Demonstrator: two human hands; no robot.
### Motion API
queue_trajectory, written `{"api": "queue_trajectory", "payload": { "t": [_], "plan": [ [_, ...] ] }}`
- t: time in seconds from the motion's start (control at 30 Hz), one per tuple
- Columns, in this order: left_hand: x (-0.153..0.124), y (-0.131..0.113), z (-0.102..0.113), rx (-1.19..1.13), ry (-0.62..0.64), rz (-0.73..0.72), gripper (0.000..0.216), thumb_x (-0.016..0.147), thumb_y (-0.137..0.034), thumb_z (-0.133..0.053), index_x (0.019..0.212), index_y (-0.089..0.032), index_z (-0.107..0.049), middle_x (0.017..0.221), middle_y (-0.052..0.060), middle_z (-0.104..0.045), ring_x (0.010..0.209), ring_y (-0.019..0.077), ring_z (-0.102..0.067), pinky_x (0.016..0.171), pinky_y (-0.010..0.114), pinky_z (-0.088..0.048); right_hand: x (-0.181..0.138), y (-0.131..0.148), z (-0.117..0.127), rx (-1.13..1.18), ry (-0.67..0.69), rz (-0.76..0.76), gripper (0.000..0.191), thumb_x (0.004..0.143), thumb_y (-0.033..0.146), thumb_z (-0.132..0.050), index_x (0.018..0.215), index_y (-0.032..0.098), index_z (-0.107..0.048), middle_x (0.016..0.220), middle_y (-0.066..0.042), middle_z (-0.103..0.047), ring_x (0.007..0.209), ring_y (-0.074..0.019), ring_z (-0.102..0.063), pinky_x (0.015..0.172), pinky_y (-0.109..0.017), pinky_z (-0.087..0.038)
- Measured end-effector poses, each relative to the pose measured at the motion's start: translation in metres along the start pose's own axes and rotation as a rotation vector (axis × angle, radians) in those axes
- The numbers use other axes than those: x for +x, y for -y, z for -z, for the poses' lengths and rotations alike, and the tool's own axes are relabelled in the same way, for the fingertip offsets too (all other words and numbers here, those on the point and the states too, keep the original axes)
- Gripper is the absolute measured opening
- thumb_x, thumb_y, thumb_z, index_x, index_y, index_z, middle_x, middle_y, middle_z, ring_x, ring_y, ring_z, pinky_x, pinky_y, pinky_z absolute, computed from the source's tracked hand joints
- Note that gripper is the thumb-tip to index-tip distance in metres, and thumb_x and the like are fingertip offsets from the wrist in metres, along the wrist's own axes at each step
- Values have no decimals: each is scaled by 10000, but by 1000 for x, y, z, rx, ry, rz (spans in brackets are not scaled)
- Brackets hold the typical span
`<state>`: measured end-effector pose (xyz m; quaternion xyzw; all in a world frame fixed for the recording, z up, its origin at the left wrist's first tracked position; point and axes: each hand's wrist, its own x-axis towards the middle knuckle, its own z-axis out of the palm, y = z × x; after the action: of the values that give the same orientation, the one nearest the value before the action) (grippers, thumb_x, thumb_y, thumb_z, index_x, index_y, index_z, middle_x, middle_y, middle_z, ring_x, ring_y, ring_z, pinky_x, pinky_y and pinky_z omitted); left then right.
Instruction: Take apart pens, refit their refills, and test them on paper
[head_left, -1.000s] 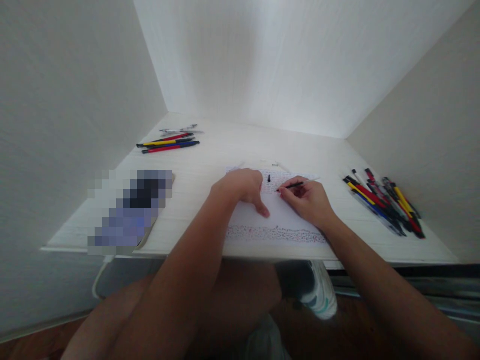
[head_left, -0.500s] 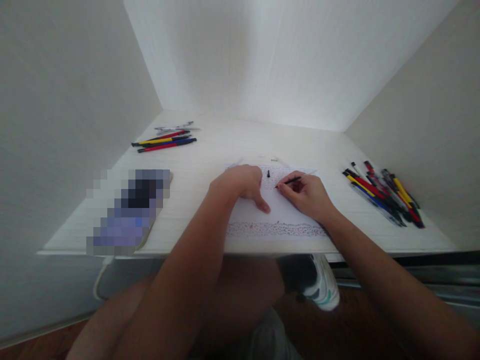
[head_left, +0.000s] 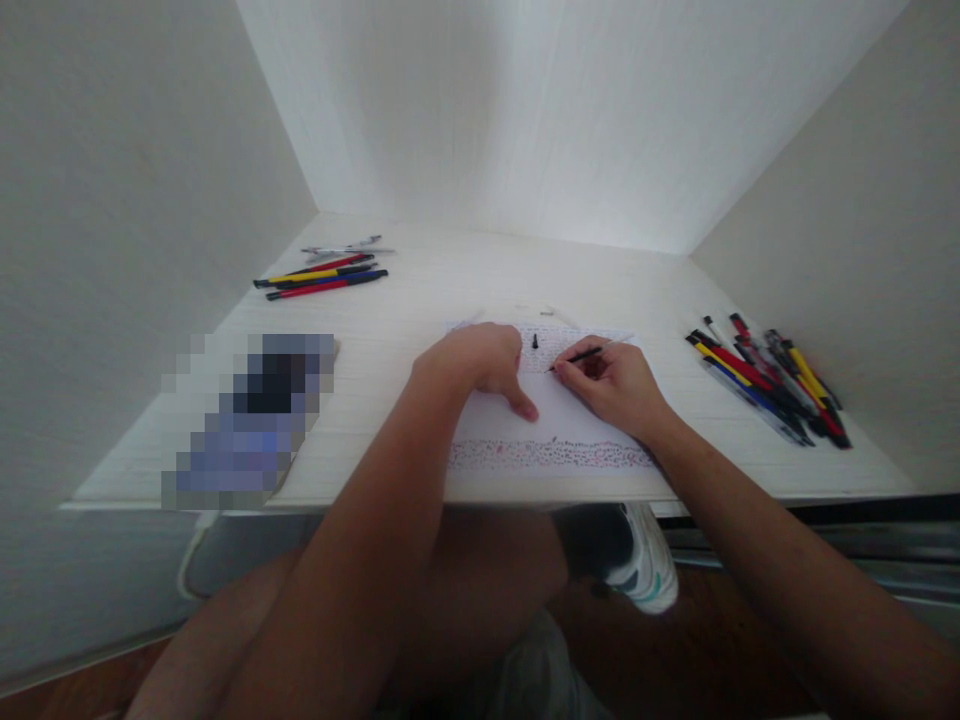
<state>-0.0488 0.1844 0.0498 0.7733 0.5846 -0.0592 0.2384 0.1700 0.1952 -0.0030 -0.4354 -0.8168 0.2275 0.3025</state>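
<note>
A white sheet of paper (head_left: pixel 551 425) lies on the white desk (head_left: pixel 450 300), with rows of small marks along its near and far edges. My left hand (head_left: pixel 480 365) rests on the sheet with fingers curled and the thumb pressed flat on the paper. My right hand (head_left: pixel 611 385) pinches a thin black pen refill (head_left: pixel 581 355), its tip touching the paper near the far rows. A small black pen part (head_left: pixel 535 341) stands on the paper between my hands.
A small group of pens (head_left: pixel 322 275) lies at the desk's far left. A bigger pile of pens (head_left: pixel 769 385) lies at the right. A blurred-out flat object (head_left: pixel 251 420) sits near the front left edge. Walls close in on three sides. My knees and a shoe (head_left: pixel 645 565) are below the desk.
The view has shifted slightly. My right hand has drawn the refill a little inward, more of its length hidden in the fingers. My left hand stays on the paper.
</note>
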Motion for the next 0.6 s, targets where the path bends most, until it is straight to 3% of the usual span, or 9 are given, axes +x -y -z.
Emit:
{"api": "queue_trajectory", "payload": {
  "t": [0.37,0.6],
  "plan": [
    [4,3,-3,10,-18,-7,882,423,-738,-815,1119,-212,-688,1061,101,-692,870,274,-623,732,359,-495,0,-1,0,17,-11,13,187,877,337,-678,862,158,-728,759,-49,-692,555,-140,-559,539,-303,-408],
    [0,-1,0,-6,-11,24,782,465,-675,-832,1089,-224,-695,1063,91,-687,877,270,-623,755,356,-482,0,-5,0,15,-13,60,190,891,317,-668,808,165,-743,893,-54,-721,583,-128,-576,541,-296,-409]
  ]
}}
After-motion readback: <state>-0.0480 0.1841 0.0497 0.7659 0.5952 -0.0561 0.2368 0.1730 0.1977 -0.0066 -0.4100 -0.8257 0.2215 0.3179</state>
